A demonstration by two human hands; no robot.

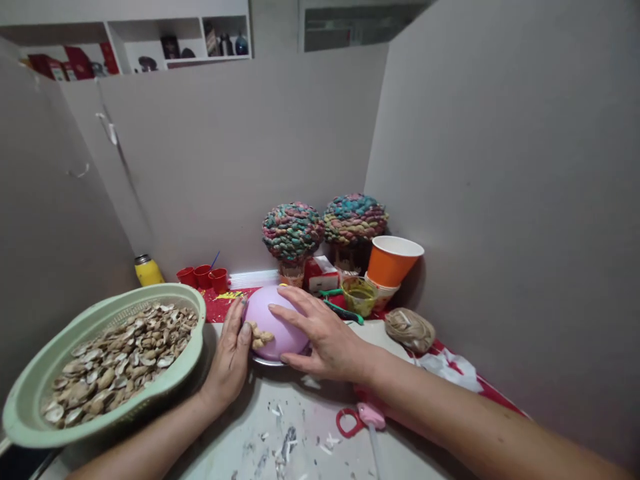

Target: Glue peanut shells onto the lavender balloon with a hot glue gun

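Observation:
A lilac balloon [287,319] sits in a shallow metal dish whose rim [267,363] shows beneath it. Several peanut shells [261,337] are on the balloon's near left side. My left hand [231,353] lies along that side, its fingers close together and its thumb by the shells. Over the top and right side, my right hand [325,333] spreads its fingers and thumb around the balloon. Between them the two hands hold it. To the left, a pale green basket [193,313] carries many broken shells [120,363].
Red-handled scissors [350,423] and a pink glue gun [371,416] lie under my right forearm. Behind stand two colourful ball-topped trees [294,232], an orange paper bucket [393,263], a stained bowl [359,297], red cups [219,280] and a yellow bottle [149,271]. Twine [410,329] lies right.

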